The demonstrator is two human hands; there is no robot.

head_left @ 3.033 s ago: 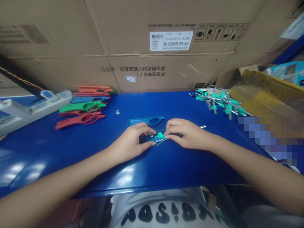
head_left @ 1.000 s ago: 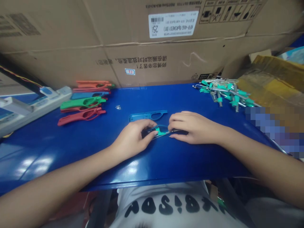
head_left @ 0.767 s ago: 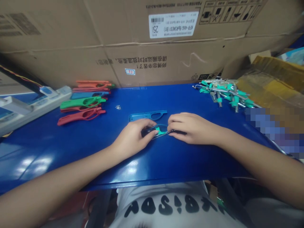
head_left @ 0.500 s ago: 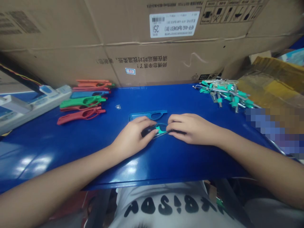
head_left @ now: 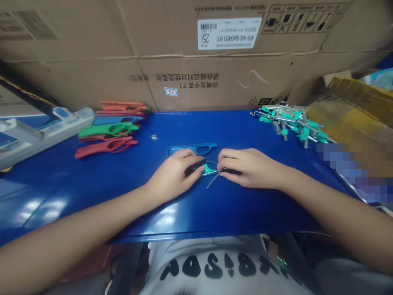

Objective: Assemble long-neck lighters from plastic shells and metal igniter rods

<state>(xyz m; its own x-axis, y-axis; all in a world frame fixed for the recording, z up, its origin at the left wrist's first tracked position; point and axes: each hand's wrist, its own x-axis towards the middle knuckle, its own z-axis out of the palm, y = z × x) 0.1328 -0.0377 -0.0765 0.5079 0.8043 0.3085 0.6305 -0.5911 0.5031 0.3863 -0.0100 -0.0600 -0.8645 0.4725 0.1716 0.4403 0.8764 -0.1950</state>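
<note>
On the blue tabletop (head_left: 172,219), my left hand (head_left: 176,172) is closed around one end of a blue plastic lighter shell (head_left: 211,162) with a finger loop. A green trigger piece (head_left: 208,169) lies in the shell, beside the left thumb and fingertips. My right hand (head_left: 250,168) pinches the shell's other end, its fingers bent. From under the right fingertips a thin grey rod (head_left: 212,181) sticks out toward me; whether the fingers grip it cannot be made out. Just beyond the left hand lies another blue shell half (head_left: 187,148), hollow side up.
Several red, green, blue and orange lighter shells (head_left: 106,131) are piled at the left, by a white power strip (head_left: 69,123). At the right, metal tubes with green parts (head_left: 294,121) lie heaped near a taped carton (head_left: 346,106). A large cardboard box (head_left: 107,61) stands behind.
The thin rod now shows slanting out below the right fingertips. Both hands keep nearly the same place on the blue shell. The view has shifted slightly.
</note>
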